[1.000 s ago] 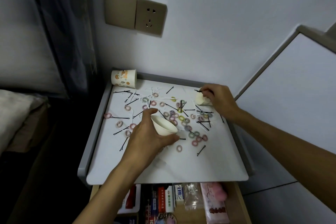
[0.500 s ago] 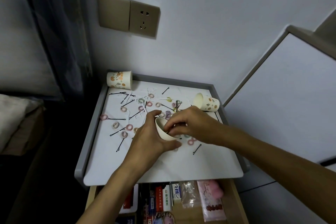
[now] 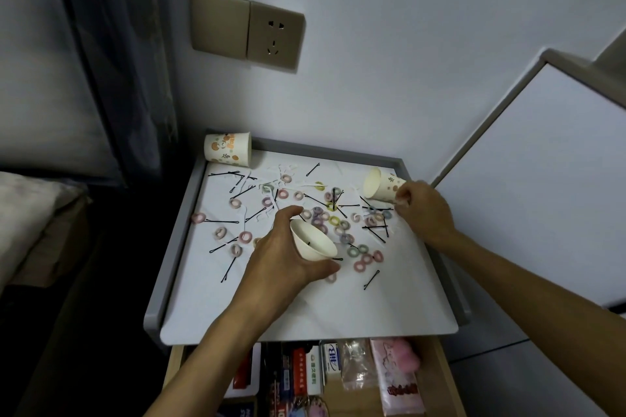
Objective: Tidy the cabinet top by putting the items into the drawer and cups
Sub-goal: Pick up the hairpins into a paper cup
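Left hand [image 3: 281, 261] grips tilted cup [image 3: 313, 244] — hold its mouth level; right hand [image 3: 423, 210] curled, contents indiscernible — pinch hairpins [image 3: 371, 280] singly.

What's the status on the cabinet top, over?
Left hand grips tilted white cup. Right hand curled beside tipped printed cup, hold unclear. Hairpins, hair ties scattered across cabinet top; drawer open.

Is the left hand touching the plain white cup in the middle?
Touching. The head view shows the left hand holding the white cup, thumb on its near side and fingers curled round the far side.
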Action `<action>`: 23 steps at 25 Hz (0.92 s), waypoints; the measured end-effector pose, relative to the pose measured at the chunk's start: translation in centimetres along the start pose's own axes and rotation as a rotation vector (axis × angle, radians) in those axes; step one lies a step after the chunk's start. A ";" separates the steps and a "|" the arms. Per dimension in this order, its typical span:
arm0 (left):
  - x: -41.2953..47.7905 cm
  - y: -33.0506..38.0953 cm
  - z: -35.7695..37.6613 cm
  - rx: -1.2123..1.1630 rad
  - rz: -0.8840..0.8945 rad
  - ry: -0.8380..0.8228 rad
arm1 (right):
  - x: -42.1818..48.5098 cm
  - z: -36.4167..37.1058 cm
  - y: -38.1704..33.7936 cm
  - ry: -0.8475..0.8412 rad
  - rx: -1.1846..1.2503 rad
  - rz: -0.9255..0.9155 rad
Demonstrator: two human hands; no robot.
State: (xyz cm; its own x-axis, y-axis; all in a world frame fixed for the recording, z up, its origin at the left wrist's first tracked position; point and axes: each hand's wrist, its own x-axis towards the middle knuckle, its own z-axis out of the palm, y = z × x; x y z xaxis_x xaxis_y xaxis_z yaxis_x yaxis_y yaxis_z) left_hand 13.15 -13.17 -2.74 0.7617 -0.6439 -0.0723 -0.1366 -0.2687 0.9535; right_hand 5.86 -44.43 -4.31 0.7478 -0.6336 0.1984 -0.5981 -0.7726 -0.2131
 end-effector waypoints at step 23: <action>0.6 -0.1 -0.7 0.001 0.006 0.040 | 0.5 -0.5 -8.1 -0.140 0.444 -0.067</action>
State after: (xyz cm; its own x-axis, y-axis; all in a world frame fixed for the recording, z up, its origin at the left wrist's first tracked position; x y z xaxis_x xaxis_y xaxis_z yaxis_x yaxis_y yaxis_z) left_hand 14.07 -13.04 -2.63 0.7853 -0.6167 -0.0544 -0.1422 -0.2652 0.9537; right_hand 10.91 -38.54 -1.97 0.8303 -0.5481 0.1013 -0.3891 -0.7001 -0.5987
